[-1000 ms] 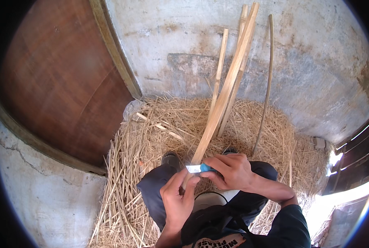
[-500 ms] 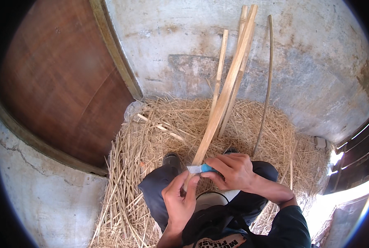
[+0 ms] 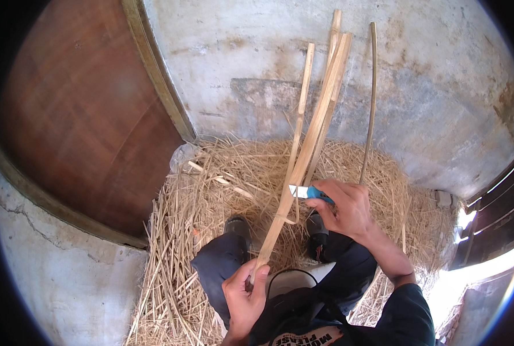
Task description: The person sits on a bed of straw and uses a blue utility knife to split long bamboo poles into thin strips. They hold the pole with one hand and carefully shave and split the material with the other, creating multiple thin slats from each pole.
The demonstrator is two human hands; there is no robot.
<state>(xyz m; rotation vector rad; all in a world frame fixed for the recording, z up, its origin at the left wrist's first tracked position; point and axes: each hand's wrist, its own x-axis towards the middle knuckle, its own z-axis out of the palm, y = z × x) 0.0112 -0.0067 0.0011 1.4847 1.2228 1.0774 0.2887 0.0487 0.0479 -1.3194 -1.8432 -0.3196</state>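
Note:
A long flat strip of pale wood, bamboo-like [image 3: 273, 233], slants up and away from my lap. Its near end is pinched between the thumb and fingers of my left hand [image 3: 244, 297]. My right hand [image 3: 346, 209] grips a blue-handled utility knife [image 3: 318, 194], its broad blade lying against the strip partway along. Below the blade a thin shaving [image 3: 294, 221] curls off the strip's right edge. Part of the knife's handle is hidden by my fingers.
Several more sticks [image 3: 305, 86] lean against the grey wall [image 3: 441, 86], with a thin dark rod [image 3: 373, 98] to their right. Straw and shavings [image 3: 205, 190] cover the floor around my boots [image 3: 238, 226]. A brown door panel [image 3: 90, 115] stands at left.
My right hand has pushed the knife forward along the strip, away from my left hand, and a curled shaving has come up. The strip has been drawn slightly toward me.

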